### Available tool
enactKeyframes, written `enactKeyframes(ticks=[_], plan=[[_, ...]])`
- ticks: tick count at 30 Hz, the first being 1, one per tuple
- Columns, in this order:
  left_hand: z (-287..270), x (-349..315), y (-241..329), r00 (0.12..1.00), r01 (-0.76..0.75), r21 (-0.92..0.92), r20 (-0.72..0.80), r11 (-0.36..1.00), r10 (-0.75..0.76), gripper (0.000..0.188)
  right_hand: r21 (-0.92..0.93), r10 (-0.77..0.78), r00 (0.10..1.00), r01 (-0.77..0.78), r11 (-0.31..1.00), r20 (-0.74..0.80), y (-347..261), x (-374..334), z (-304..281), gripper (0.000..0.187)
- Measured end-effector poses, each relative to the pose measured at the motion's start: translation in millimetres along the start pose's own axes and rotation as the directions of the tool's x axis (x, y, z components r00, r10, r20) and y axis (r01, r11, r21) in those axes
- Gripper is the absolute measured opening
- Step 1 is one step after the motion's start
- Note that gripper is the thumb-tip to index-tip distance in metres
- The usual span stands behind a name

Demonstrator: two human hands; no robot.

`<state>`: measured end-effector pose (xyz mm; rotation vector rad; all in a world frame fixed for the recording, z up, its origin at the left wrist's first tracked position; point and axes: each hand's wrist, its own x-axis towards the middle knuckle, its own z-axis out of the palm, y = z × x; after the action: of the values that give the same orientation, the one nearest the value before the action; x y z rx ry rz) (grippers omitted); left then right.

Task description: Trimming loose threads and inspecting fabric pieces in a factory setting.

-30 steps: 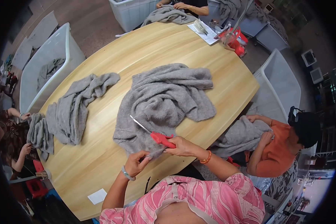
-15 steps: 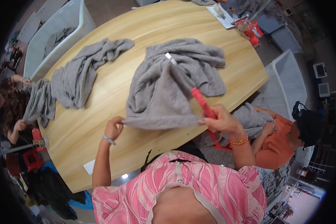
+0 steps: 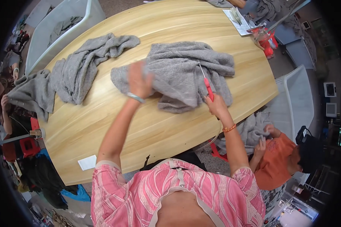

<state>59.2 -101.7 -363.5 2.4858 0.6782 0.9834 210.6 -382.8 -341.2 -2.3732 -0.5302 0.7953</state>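
A grey knitted garment (image 3: 182,85) lies bunched on the table in front of me. My left hand (image 3: 141,80) is over its left part, fingers stretched out and thumb apart, partly smeared by motion. My right hand (image 3: 217,105) is closed round a red-handled tool (image 3: 208,87) at the garment's right side. A thin metal rod runs from the handle, its tip over the cloth. A thin hose or cord hangs below this hand.
The pale wooden table (image 3: 140,132) has another grey garment (image 3: 77,72) at left, its end held by a person there. A paper slip (image 3: 87,162) lies near the front edge. A person in orange (image 3: 272,162) handles grey cloth at right. A white bin (image 3: 66,34) stands back left.
My left hand has let go of the raised hem and moved up and right onto the garment, which now lies flatter. My right hand has let go of the hem too, still holding the red tool.
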Motion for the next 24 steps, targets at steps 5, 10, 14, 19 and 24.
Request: enactKeyframes(ticks=[5,10,14,19,24], plan=[[53,-59,43,0.930,-0.050,0.055,0.365,0.997,0.026,0.061,-0.429,-0.111,0.981,0.033,0.902,-0.156,30,-37,-5,0.026],[53,-49,12,0.921,-0.086,-0.206,0.357,0.975,0.157,0.061,-0.172,-0.018,0.970,-0.024,0.985,-0.243,49,-62,-33,0.023],[46,-39,-11,0.962,-0.041,0.039,0.272,0.998,0.029,0.066,0.049,0.041,0.987,-0.033,0.998,-0.154,45,-67,-40,0.026],[55,-53,-40,0.863,0.020,0.296,0.477,0.955,-0.166,0.082,-0.263,-0.501,0.859,0.510,0.819,0.105,-26,-63,-18,0.031],[50,-56,-36,0.814,0.032,0.328,0.539,0.944,-0.215,0.087,-0.276,-0.280,0.894,0.385,0.881,0.350,-45,-42,18,0.020]])
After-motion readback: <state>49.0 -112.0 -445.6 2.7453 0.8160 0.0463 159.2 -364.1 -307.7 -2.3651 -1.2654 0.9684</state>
